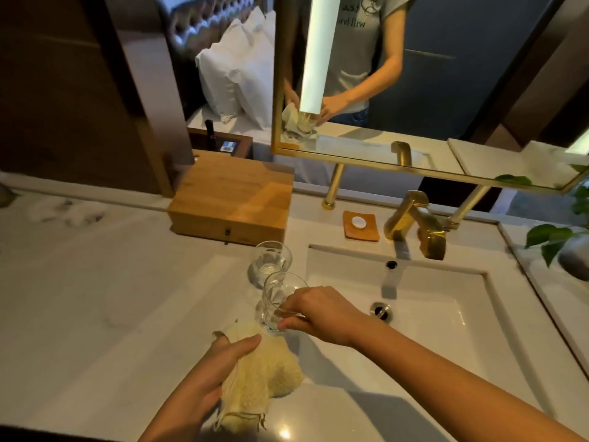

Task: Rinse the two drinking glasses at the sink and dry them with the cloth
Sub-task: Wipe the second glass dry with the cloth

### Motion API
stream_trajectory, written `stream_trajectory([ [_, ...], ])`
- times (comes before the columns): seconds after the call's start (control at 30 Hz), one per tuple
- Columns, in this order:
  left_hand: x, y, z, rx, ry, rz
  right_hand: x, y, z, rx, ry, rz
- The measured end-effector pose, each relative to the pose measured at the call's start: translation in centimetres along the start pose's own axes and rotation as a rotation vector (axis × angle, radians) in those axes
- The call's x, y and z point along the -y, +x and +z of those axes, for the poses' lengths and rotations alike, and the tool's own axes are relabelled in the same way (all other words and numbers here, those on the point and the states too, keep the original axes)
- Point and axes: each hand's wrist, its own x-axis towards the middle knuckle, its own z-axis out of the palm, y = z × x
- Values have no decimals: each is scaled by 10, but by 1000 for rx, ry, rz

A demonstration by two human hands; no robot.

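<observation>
My right hand (318,314) grips a clear drinking glass (275,301) by its lower side, just left of the white sink (446,330). The glass's base touches the pale yellow cloth (264,378), which my left hand (220,368) holds from the left with the thumb across its top. A second clear glass (271,260) stands upright on the white counter (95,314) right behind the held one, close to the sink's left rim.
A wooden box (232,202) sits on the counter behind the glasses. A gold faucet (414,224) reaches over the sink's back edge, with a small soap dish (361,225) to its left. A mirror (414,90) hangs above, and a leafy plant (561,237) stands at right.
</observation>
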Motion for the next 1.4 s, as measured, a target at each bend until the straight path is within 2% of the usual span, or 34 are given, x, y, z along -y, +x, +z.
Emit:
stream_trajectory([
  [0.13,-2,-8,-21,-71,-7,14,-1,7,16,33,-64,-17],
  [0.37,-23,-17,-36,-170,-157,104,-7,15,36,42,-217,-58],
  [0.67,-47,-34,-30,-114,-238,174,5,18,31,78,-209,8],
  [0.77,-60,-41,-29,-52,-250,189,17,10,9,-76,-124,40],
  [0.87,-78,-46,-25,59,-318,193,25,-1,-15,-169,149,146],
  [0.9,-85,-49,-22,96,-342,200,27,-3,-21,-172,356,206],
  [0.97,-97,-54,-13,185,-382,217,30,-4,-29,-168,932,319],
  [1.03,-107,-57,-1,303,-404,240,30,1,-33,-96,1415,399],
  [1.13,-118,-52,13,429,-413,233,30,14,-34,-38,1974,369],
  [1.2,-125,-44,19,473,-403,219,26,23,-36,-63,2123,325],
  [1.3,-135,-32,23,500,-404,204,16,36,-44,-123,2075,277],
  [1.4,-147,-18,22,513,-388,193,2,48,-52,-89,2076,239],
])
